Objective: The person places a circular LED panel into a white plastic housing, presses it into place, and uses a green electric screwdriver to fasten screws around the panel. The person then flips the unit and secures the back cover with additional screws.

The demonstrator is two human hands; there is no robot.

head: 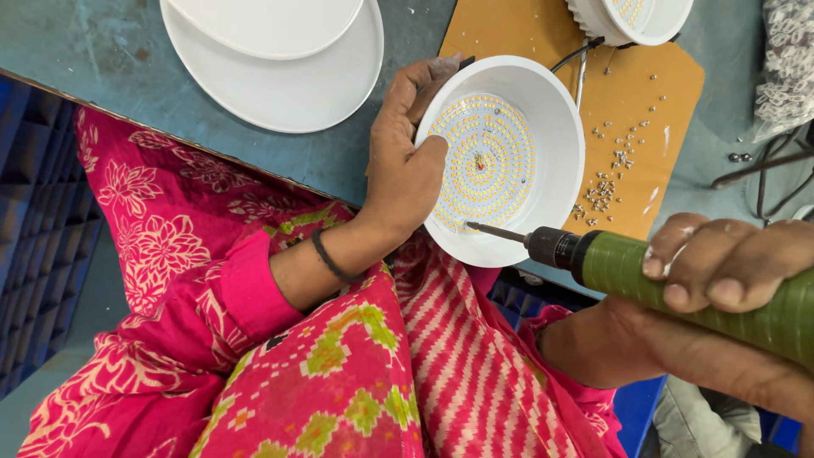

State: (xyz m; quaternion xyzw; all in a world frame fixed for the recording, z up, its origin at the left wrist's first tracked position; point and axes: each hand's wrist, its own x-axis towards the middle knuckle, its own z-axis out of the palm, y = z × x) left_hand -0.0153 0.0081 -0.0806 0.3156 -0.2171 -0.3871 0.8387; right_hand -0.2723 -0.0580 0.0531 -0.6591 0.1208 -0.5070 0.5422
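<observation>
My left hand (403,157) grips the rim of a round white lamp housing (555,127), thumb inside against its board of small yellow LEDs (483,165). The housing is tilted toward me at the table edge. My right hand (729,267) holds a green electric screwdriver (670,276). Its dark bit (496,231) points left and touches the lower inside edge of the housing. A black wire (566,58) runs from the housing's far side.
Several small screws (606,182) lie scattered on a brown board (657,93). Stacked white round covers (271,59) rest at the upper left on the blue-green table (76,51). Another white lamp housing (632,17) sits at the top right. Cables (763,170) lie at right.
</observation>
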